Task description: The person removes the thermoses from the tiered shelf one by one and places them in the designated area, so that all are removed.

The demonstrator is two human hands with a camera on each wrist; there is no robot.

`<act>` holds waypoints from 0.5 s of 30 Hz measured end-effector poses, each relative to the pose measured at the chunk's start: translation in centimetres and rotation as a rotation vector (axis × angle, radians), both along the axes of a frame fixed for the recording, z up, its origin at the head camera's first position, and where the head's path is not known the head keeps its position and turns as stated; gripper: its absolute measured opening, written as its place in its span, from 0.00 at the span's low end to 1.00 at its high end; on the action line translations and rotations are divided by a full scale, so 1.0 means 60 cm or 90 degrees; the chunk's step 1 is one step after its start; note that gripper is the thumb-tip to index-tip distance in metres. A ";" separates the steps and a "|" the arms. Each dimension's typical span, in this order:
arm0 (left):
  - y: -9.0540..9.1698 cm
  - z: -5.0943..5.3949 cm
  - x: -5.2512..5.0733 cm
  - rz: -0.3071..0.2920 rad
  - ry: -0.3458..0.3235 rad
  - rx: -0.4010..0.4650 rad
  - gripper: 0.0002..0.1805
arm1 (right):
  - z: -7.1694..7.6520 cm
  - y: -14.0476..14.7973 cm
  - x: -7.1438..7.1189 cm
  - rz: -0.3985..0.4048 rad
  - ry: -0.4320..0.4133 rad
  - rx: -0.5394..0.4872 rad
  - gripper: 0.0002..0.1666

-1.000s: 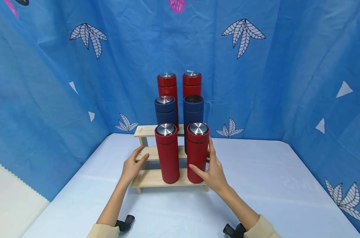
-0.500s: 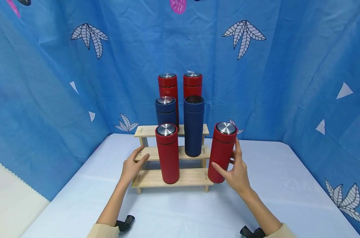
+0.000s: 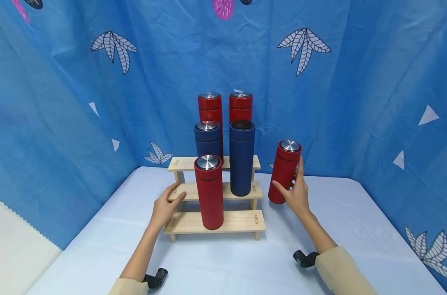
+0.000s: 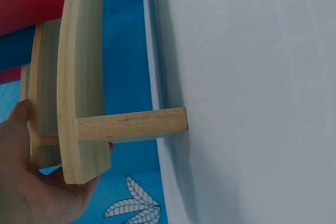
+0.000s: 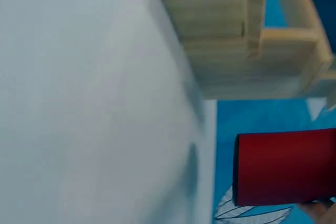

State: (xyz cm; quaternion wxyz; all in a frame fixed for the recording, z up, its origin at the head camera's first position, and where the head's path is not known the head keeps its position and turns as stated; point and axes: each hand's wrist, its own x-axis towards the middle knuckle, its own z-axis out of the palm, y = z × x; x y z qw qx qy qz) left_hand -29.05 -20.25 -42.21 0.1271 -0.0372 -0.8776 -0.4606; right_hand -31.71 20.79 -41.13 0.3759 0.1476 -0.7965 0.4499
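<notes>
My right hand (image 3: 298, 197) grips a red thermos bottle (image 3: 283, 175) with a silver lid top, its upper end leaning right. In the right wrist view the thermos (image 5: 286, 167) is off the white table, to the right of the three-tier wooden rack (image 3: 242, 221). My left hand (image 3: 163, 209) holds the left end of the rack's middle tier, thumb and fingers around the board in the left wrist view. One red thermos (image 3: 210, 200) stands on the lowest tier. Two blue thermoses (image 3: 242, 164) are on the middle tier, and two red ones (image 3: 210, 107) at the top.
A white cloth (image 3: 216, 266) covers the table under the rack. Blue patterned curtain (image 3: 164, 86) encloses the back and both sides. Black camera mounts (image 3: 304, 259) sit at the wrists.
My right hand has taken the right-hand red thermos off the lowest tier, moving it right, then back past the rack's right end, tilting it. My left hand stays at the rack.
</notes>
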 end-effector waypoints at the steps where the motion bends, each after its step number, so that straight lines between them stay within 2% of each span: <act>1: 0.000 0.000 0.000 0.001 -0.001 0.000 0.37 | -0.005 0.001 -0.010 0.000 -0.003 -0.002 0.66; 4: 0.000 -0.001 -0.001 0.003 0.000 -0.001 0.37 | -0.020 0.002 -0.035 0.000 -0.012 -0.006 0.64; 7: 0.001 -0.001 -0.001 0.002 -0.003 0.003 0.37 | -0.034 0.003 -0.050 -0.005 -0.022 -0.001 0.64; 11: 0.002 -0.001 0.000 -0.001 -0.009 0.006 0.37 | -0.049 0.004 -0.056 -0.012 -0.035 0.007 0.64; 15: 0.001 -0.001 -0.002 0.003 -0.006 0.000 0.36 | -0.053 0.001 -0.059 -0.008 -0.035 0.005 0.63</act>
